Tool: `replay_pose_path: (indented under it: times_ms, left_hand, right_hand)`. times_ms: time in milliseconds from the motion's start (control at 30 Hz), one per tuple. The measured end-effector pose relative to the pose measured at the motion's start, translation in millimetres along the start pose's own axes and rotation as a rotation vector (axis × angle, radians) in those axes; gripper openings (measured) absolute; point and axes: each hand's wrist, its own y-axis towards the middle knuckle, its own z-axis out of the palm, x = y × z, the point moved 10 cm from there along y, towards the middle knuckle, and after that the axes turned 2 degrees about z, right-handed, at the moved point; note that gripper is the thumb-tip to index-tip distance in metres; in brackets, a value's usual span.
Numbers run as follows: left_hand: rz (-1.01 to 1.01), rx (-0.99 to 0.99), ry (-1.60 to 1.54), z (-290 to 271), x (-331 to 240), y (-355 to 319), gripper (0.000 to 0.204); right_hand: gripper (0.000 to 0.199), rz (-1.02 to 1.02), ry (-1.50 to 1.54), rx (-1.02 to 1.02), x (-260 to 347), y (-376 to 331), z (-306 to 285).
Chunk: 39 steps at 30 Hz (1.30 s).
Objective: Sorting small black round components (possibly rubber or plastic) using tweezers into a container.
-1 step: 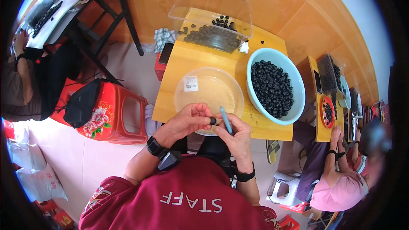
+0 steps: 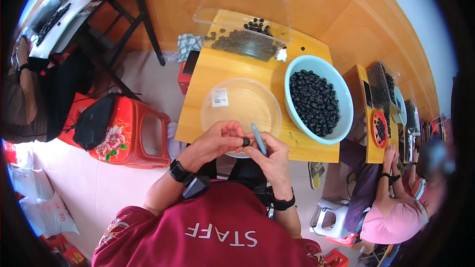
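Note:
Above the near edge of the yellow table, my left hand [image 2: 217, 141] pinches a small black ring-like piece [image 2: 246, 142] between thumb and fingertips. My right hand [image 2: 273, 157] is closed around a slim light-blue pen-like tool [image 2: 259, 139], which slants up past the fingers. Its working tip cannot be made out. The right fingertips meet the black piece from the other side. Just beyond both hands lies a round clear plastic tray [image 2: 210, 118] with a white label. To its right stands a light-blue bowl [image 2: 346, 101] heaped with similar black pieces [image 2: 314, 101].
A clear box [image 2: 237, 2] holding black pieces sits at the table's [image 2: 195, 99] back. A checked cloth [image 2: 188, 44] and a red stool [image 2: 143, 133] are to the left. Other people sit at both sides; one in a pink top [image 2: 393, 222] works at the right table.

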Motion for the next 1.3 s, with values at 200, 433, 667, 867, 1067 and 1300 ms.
replay_pose_path:
  times_ms: [200,433,667,867,1067,1300]
  left_hand:
    - [-0.103,-0.033,0.098,-16.6,12.8,-8.3,0.016]
    - [-0.081,-0.051,0.088,-9.4,17.8,-3.7,0.014]
    - [0.084,-0.178,0.761,-27.8,-6.4,8.1,0.016]
    - [0.208,-0.188,1.265,-37.8,9.6,22.0,0.017]
    - [0.197,-0.133,1.617,-12.4,31.3,41.4,0.017]
    - [0.23,-0.092,1.743,-0.8,44.2,48.6,0.012]
  right_hand:
    - [0.018,0.183,0.295,0.059,-18.2,0.3,16.0]
    - [0.013,0.038,0.21,-0.021,-18.5,-5.3,4.6]
    - [0.018,-0.085,-0.193,-0.522,2.1,4.8,-135.9]
    - [0.036,-0.376,-0.286,-0.811,39.8,-16.6,-170.4]
    - [0.034,-0.149,-0.196,-0.716,-10.5,-19.3,-133.7]
    - [0.026,-0.069,-0.304,-0.722,-29.0,-29.8,-134.0]
